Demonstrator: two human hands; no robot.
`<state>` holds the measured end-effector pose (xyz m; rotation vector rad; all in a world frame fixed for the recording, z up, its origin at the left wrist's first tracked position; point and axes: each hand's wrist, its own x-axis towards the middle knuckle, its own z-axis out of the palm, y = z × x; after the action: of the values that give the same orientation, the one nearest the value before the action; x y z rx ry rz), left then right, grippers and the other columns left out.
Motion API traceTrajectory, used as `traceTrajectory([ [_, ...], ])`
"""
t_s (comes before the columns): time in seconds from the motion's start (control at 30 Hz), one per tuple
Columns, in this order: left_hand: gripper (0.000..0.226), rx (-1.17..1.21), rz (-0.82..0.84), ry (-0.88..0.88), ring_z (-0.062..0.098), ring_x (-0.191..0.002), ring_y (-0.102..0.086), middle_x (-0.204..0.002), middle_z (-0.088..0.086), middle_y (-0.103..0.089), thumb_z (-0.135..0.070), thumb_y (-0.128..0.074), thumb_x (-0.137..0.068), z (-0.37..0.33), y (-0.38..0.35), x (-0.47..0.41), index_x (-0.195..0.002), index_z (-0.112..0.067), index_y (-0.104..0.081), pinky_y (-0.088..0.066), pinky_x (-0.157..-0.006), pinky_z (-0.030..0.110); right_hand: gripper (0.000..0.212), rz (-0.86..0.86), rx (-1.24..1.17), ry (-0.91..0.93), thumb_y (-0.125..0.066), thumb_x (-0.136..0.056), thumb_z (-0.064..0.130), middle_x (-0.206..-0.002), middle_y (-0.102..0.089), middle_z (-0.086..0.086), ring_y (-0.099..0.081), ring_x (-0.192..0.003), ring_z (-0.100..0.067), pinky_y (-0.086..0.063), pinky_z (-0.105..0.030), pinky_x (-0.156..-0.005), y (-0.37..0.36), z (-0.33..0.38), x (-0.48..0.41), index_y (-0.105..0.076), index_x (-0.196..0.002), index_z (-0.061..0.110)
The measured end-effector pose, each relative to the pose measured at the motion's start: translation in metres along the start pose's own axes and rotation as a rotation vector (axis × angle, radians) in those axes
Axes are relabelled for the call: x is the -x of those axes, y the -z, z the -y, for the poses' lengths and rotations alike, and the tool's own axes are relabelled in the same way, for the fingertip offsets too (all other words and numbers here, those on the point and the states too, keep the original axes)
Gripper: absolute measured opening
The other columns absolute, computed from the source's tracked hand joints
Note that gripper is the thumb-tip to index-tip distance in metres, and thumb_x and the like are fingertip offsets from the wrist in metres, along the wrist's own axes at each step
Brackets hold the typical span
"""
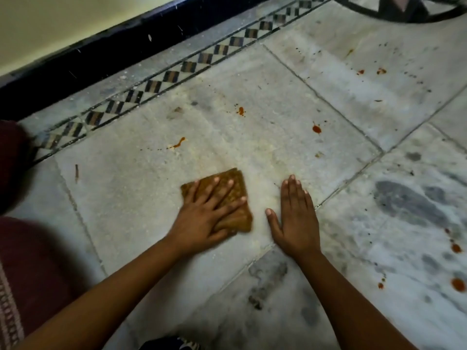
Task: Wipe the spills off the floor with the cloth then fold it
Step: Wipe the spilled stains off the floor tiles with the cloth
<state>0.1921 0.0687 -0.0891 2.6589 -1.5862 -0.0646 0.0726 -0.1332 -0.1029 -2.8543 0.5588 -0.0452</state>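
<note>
A folded brown cloth point(236, 183) lies flat on the pale marble floor point(131, 198). My left hand point(207, 213) presses down on it with fingers spread. My right hand point(294, 218) rests flat and open on the bare floor just right of the cloth, holding nothing. Orange-red spills dot the floor beyond the cloth: a streak point(179, 143), a blob point(241, 111) and a drop point(316, 129). More red drops lie at the far right point(381, 71) and near right point(458, 284). A faint yellowish smear runs across the tile above the cloth.
A checkered tile border point(177, 74) and dark skirting point(101, 54) run along the wall at the back. Maroon fabric point(30, 269) sits at the left edge. A dark round inlay point(404, 11) shows at top right. A small stick point(76, 173) lies on the floor at left.
</note>
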Motion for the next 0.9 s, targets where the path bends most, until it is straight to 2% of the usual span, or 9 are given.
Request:
traceTrajectory([
  [0.07,0.065,0.025,-0.001,0.019,0.032,-0.141,-0.023,-0.155,0.004,-0.024,-0.066,-0.032,-0.085,0.021,0.002,0.021,-0.144,-0.042,-0.025,-0.016,-0.110,0.053,0.072,-0.002,0.000,-0.003,-0.026,-0.093,0.046,-0.156,-0.015,-0.016,-0.011,-0.144,-0.023,-0.009,-0.036,-0.117,-0.002,0.001,0.000,-0.017,-0.148,0.002],
  [0.13,0.067,0.044,0.022,0.155,0.032,-0.142,-0.022,-0.157,0.003,-0.020,-0.069,-0.029,-0.082,0.035,0.008,0.010,-0.144,-0.045,-0.020,-0.013,-0.110,0.053,0.072,0.006,0.003,-0.002,-0.027,-0.093,0.047,-0.156,-0.014,-0.016,-0.010,-0.145,-0.024,-0.009,-0.036,-0.117,-0.002,0.001,0.000,-0.016,-0.148,0.002],
  [0.23,0.072,0.077,0.090,0.325,0.032,-0.144,-0.007,-0.159,0.001,-0.006,-0.074,-0.018,-0.076,0.031,0.016,-0.042,-0.144,-0.050,-0.013,-0.003,-0.110,0.057,0.072,0.026,0.002,-0.009,-0.026,-0.093,0.047,-0.156,-0.013,-0.016,-0.010,-0.145,-0.024,-0.009,-0.036,-0.117,0.000,0.001,-0.002,-0.015,-0.148,0.002],
  [0.33,0.072,0.071,0.115,0.248,0.037,-0.144,-0.001,-0.159,0.004,-0.002,-0.075,-0.017,-0.076,0.013,0.017,-0.050,-0.143,-0.050,-0.017,0.004,-0.109,0.057,0.072,0.036,-0.007,-0.013,-0.023,-0.093,0.048,-0.156,-0.011,-0.013,-0.011,-0.145,-0.023,-0.007,-0.034,-0.117,0.002,0.003,-0.002,-0.014,-0.149,0.003],
  [0.47,0.063,0.019,0.043,0.067,0.037,-0.142,-0.015,-0.157,0.005,-0.016,-0.073,-0.023,-0.084,0.011,0.003,0.024,-0.143,-0.049,-0.021,-0.007,-0.109,0.056,0.073,0.029,-0.047,-0.041,-0.012,-0.092,0.051,-0.156,-0.004,-0.008,-0.002,-0.145,-0.016,0.005,-0.026,-0.116,0.005,0.004,-0.004,-0.010,-0.149,0.006],
  [0.6,0.062,0.103,0.034,0.431,0.035,-0.144,-0.005,-0.158,0.000,-0.005,-0.076,-0.018,-0.081,0.057,0.007,0.062,-0.140,-0.058,-0.009,0.002,-0.111,0.057,0.072,0.014,-0.065,0.009,-0.012,-0.091,0.050,-0.155,0.000,-0.005,0.001,-0.142,-0.011,0.012,-0.020,-0.113,0.001,0.023,-0.019,-0.010,-0.149,0.006],
  [0.73,0.074,0.174,0.069,0.750,0.035,-0.144,0.005,-0.159,0.000,0.005,-0.078,-0.010,-0.073,0.096,0.018,0.019,-0.142,-0.053,-0.009,0.007,-0.112,0.055,0.073,0.003,-0.064,0.060,-0.011,-0.091,0.051,-0.156,-0.004,-0.007,-0.002,-0.143,-0.013,0.011,-0.021,-0.113,-0.010,0.056,-0.040,-0.010,-0.149,0.006],
  [0.8,0.073,0.174,0.101,0.744,0.035,-0.144,0.008,-0.159,0.001,0.007,-0.076,-0.013,-0.075,0.093,0.020,-0.006,-0.144,-0.051,-0.008,0.010,-0.111,0.054,0.075,-0.001,-0.054,0.049,-0.007,-0.089,0.051,-0.157,-0.006,-0.009,-0.003,-0.144,-0.016,0.008,-0.026,-0.114,-0.015,0.069,-0.051,-0.009,-0.149,0.006],
  [0.9,0.068,0.112,0.092,0.507,0.033,-0.144,0.010,-0.159,0.001,0.009,-0.073,-0.014,-0.080,0.076,0.013,0.001,-0.143,-0.051,-0.001,0.011,-0.111,0.051,0.076,-0.031,-0.048,-0.042,-0.006,-0.088,0.050,-0.157,-0.012,-0.013,-0.009,-0.145,-0.022,0.002,-0.033,-0.116,-0.017,0.076,-0.065,-0.013,-0.149,0.005],
])
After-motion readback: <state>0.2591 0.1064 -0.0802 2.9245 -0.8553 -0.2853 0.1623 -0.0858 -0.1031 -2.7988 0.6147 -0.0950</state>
